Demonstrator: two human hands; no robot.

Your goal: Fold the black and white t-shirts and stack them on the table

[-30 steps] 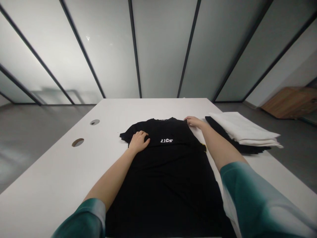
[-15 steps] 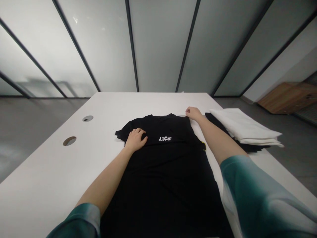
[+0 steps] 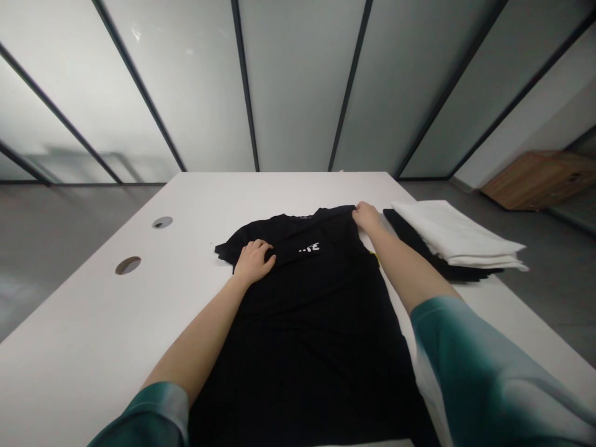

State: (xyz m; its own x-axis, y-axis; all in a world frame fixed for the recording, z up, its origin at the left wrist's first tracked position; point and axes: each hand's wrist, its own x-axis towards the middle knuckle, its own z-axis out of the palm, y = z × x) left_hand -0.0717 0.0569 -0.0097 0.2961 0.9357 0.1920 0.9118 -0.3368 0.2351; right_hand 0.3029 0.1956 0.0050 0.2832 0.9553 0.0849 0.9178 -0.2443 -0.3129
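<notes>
A black T-shirt (image 3: pixel 311 347) lies flat and face up on the white table (image 3: pixel 93 335), its collar pointing away from me. My left hand (image 3: pixel 254 262) is curled over the fabric of the chest near the left sleeve, gathering it. My right hand (image 3: pixel 367 217) pinches the far shoulder edge of the shirt near the collar. A fold now crosses the white chest lettering (image 3: pixel 310 248), hiding most of it. A small yellow patch (image 3: pixel 375 258) shows at the shirt's right edge.
A stack of folded white cloth (image 3: pixel 454 234) rests on a black garment (image 3: pixel 412 233) at the table's right side. Two round holes (image 3: pixel 128 265) pierce the tabletop at left. Frosted glass panels stand beyond the table, with a wooden board (image 3: pixel 540 186) at far right.
The shirt's upper chest has been drawn up into a fold, covering most of the lettering. Both hands stay on the fabric, and the view has shifted slightly.
</notes>
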